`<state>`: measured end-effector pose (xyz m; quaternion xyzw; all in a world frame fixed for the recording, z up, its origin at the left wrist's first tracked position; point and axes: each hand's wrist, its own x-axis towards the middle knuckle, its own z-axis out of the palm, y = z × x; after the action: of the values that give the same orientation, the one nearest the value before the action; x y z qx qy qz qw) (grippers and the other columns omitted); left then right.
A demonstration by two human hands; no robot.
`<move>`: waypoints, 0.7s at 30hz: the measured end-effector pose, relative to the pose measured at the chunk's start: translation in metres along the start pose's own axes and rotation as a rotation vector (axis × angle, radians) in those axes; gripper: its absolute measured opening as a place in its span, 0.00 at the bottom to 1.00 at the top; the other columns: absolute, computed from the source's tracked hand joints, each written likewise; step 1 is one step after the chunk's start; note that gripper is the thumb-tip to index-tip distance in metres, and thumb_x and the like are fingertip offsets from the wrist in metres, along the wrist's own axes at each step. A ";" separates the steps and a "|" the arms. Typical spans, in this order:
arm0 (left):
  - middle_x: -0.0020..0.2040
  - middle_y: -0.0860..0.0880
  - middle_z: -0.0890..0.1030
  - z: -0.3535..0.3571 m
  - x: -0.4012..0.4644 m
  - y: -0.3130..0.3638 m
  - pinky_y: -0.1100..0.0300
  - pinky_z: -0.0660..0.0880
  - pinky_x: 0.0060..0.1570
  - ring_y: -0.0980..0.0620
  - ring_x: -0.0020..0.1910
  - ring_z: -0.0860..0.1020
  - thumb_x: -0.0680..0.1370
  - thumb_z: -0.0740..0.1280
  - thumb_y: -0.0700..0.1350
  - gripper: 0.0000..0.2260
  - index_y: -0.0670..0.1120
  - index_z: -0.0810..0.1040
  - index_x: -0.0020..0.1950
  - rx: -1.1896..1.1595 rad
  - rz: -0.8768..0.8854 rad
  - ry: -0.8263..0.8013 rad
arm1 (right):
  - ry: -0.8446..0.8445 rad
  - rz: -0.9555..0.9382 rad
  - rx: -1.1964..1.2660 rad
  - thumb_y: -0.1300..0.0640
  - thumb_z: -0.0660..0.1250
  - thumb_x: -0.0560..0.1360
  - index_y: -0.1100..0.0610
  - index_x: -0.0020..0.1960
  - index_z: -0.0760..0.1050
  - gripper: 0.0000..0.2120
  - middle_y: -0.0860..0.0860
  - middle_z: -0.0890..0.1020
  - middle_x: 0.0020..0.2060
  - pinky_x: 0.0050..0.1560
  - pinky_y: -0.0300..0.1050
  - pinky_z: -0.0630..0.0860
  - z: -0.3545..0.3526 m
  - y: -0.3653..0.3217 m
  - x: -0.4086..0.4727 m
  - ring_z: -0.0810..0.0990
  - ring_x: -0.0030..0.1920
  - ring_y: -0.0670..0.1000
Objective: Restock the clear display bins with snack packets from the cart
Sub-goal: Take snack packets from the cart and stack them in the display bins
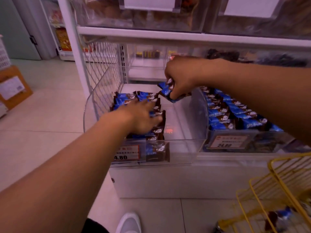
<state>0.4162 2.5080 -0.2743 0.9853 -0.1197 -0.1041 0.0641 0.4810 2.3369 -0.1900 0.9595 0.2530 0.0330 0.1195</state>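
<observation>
We see a white metal shelving unit whose upper shelf holds clear bins blurred and cut off at the top, so we cannot make out their contents. On the bottom shelf, at its left end, sits a clear plastic display bin, with a row of blue-and-brown snack packets stacked along its left wall; its right half is bare. A neighbouring clear bin to the right is full of the same packets, partly hidden by our right forearm. A yellow wire cart is cut off at the lower right corner; a few packets lie blurred inside. A brown cardboard box stands on the floor at the left edge.

Our left hand rests flat, fingers straight, on the packet row. Our right hand hangs over the bin's back, fingers curled round a bunch of gripped snack packets. Price labels on the bin fronts are partly readable.
</observation>
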 end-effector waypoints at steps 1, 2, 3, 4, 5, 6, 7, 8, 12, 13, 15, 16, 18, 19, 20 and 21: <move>0.81 0.52 0.44 0.009 0.005 0.000 0.38 0.48 0.75 0.43 0.79 0.44 0.79 0.51 0.67 0.34 0.57 0.43 0.80 0.083 -0.010 -0.096 | -0.029 0.031 -0.041 0.46 0.78 0.62 0.53 0.36 0.71 0.18 0.51 0.77 0.31 0.29 0.41 0.69 0.004 -0.001 0.012 0.77 0.32 0.52; 0.80 0.55 0.38 0.015 0.009 0.001 0.35 0.44 0.74 0.43 0.79 0.39 0.79 0.49 0.68 0.33 0.59 0.38 0.79 0.120 -0.042 -0.160 | -0.055 0.062 -0.079 0.46 0.78 0.62 0.55 0.36 0.70 0.19 0.52 0.76 0.32 0.28 0.40 0.67 0.007 -0.001 0.023 0.76 0.32 0.51; 0.79 0.56 0.34 0.019 0.012 0.001 0.33 0.42 0.73 0.43 0.78 0.36 0.79 0.47 0.69 0.33 0.61 0.35 0.78 0.126 -0.076 -0.193 | -0.082 0.089 -0.106 0.46 0.79 0.64 0.56 0.38 0.70 0.20 0.52 0.75 0.34 0.27 0.40 0.66 0.011 -0.001 0.035 0.75 0.33 0.51; 0.78 0.57 0.32 0.022 0.014 0.000 0.33 0.41 0.73 0.42 0.78 0.34 0.79 0.46 0.69 0.32 0.62 0.34 0.77 0.132 -0.098 -0.205 | -0.114 0.109 -0.121 0.46 0.79 0.65 0.57 0.40 0.70 0.21 0.52 0.75 0.35 0.27 0.41 0.66 0.015 -0.001 0.047 0.75 0.34 0.50; 0.78 0.57 0.31 0.024 0.015 0.000 0.33 0.41 0.73 0.41 0.77 0.34 0.79 0.46 0.69 0.32 0.62 0.33 0.76 0.136 -0.119 -0.209 | -0.149 0.114 -0.127 0.46 0.79 0.65 0.57 0.42 0.70 0.22 0.52 0.75 0.36 0.28 0.41 0.67 0.020 -0.001 0.057 0.75 0.35 0.50; 0.78 0.58 0.31 0.025 0.015 0.000 0.33 0.40 0.73 0.40 0.77 0.33 0.78 0.46 0.70 0.32 0.63 0.32 0.76 0.133 -0.137 -0.216 | -0.186 0.108 -0.122 0.46 0.79 0.66 0.58 0.45 0.70 0.23 0.52 0.75 0.39 0.31 0.42 0.69 0.024 -0.001 0.067 0.76 0.37 0.51; 0.78 0.58 0.31 0.024 0.014 -0.001 0.34 0.40 0.73 0.39 0.77 0.34 0.78 0.46 0.70 0.33 0.63 0.32 0.76 0.127 -0.153 -0.223 | -0.223 0.095 -0.113 0.45 0.79 0.66 0.58 0.48 0.70 0.24 0.53 0.76 0.41 0.36 0.44 0.72 0.028 -0.001 0.076 0.77 0.40 0.53; 0.78 0.58 0.32 0.025 0.014 -0.002 0.34 0.41 0.73 0.38 0.77 0.34 0.77 0.45 0.71 0.33 0.63 0.32 0.76 0.122 -0.166 -0.228 | -0.261 0.078 -0.103 0.45 0.79 0.67 0.58 0.51 0.70 0.25 0.53 0.76 0.43 0.41 0.45 0.75 0.033 -0.001 0.083 0.78 0.43 0.54; 0.78 0.55 0.31 0.026 0.017 -0.008 0.34 0.42 0.74 0.39 0.77 0.33 0.76 0.44 0.72 0.36 0.61 0.31 0.76 0.156 -0.165 -0.295 | -0.374 0.035 -0.112 0.42 0.76 0.70 0.63 0.62 0.75 0.31 0.56 0.80 0.56 0.56 0.49 0.78 0.055 0.002 0.095 0.80 0.55 0.56; 0.78 0.54 0.30 0.026 0.019 -0.010 0.34 0.42 0.74 0.40 0.77 0.33 0.76 0.44 0.72 0.36 0.61 0.31 0.77 0.186 -0.144 -0.314 | -0.373 0.023 -0.134 0.40 0.75 0.71 0.62 0.64 0.76 0.32 0.56 0.79 0.58 0.55 0.47 0.77 0.059 0.002 0.093 0.79 0.56 0.56; 0.78 0.53 0.31 0.024 0.021 -0.011 0.32 0.43 0.73 0.40 0.77 0.33 0.77 0.43 0.70 0.33 0.62 0.35 0.78 0.280 -0.085 -0.357 | -0.336 -0.013 -0.181 0.39 0.73 0.71 0.59 0.66 0.75 0.32 0.55 0.78 0.59 0.48 0.44 0.73 0.062 0.002 0.088 0.77 0.55 0.53; 0.78 0.52 0.31 0.023 0.021 -0.012 0.30 0.44 0.72 0.39 0.77 0.33 0.77 0.43 0.69 0.31 0.63 0.37 0.78 0.326 -0.056 -0.374 | -0.314 -0.027 -0.205 0.39 0.73 0.71 0.59 0.66 0.75 0.32 0.53 0.78 0.54 0.43 0.43 0.70 0.062 0.002 0.085 0.76 0.52 0.52; 0.78 0.52 0.30 0.022 0.020 -0.011 0.29 0.44 0.71 0.38 0.77 0.32 0.78 0.43 0.68 0.30 0.63 0.38 0.78 0.356 -0.036 -0.392 | -0.279 -0.042 -0.261 0.39 0.74 0.71 0.59 0.64 0.74 0.31 0.50 0.74 0.42 0.34 0.43 0.65 0.061 0.001 0.083 0.73 0.43 0.50; 0.78 0.52 0.30 0.022 0.019 -0.010 0.29 0.43 0.71 0.38 0.77 0.32 0.78 0.43 0.69 0.31 0.63 0.37 0.78 0.339 -0.044 -0.388 | -0.273 -0.041 -0.279 0.40 0.74 0.71 0.60 0.63 0.74 0.30 0.49 0.71 0.37 0.32 0.43 0.64 0.061 -0.001 0.083 0.71 0.38 0.49; 0.78 0.52 0.31 0.021 0.019 -0.009 0.29 0.43 0.71 0.39 0.77 0.33 0.78 0.43 0.69 0.32 0.62 0.36 0.78 0.310 -0.065 -0.376 | -0.276 -0.035 -0.292 0.41 0.74 0.72 0.61 0.62 0.74 0.29 0.49 0.70 0.35 0.34 0.43 0.66 0.062 -0.001 0.083 0.70 0.35 0.48; 0.78 0.52 0.31 0.021 0.018 -0.008 0.30 0.43 0.72 0.40 0.77 0.33 0.77 0.43 0.70 0.33 0.61 0.34 0.78 0.278 -0.091 -0.362 | -0.286 -0.025 -0.298 0.43 0.73 0.73 0.61 0.62 0.74 0.28 0.49 0.70 0.35 0.38 0.43 0.68 0.062 -0.001 0.084 0.70 0.35 0.48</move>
<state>0.4306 2.5089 -0.2989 0.9543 -0.0976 -0.2644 -0.0992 0.5613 2.3665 -0.2497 0.9229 0.2377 -0.0681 0.2951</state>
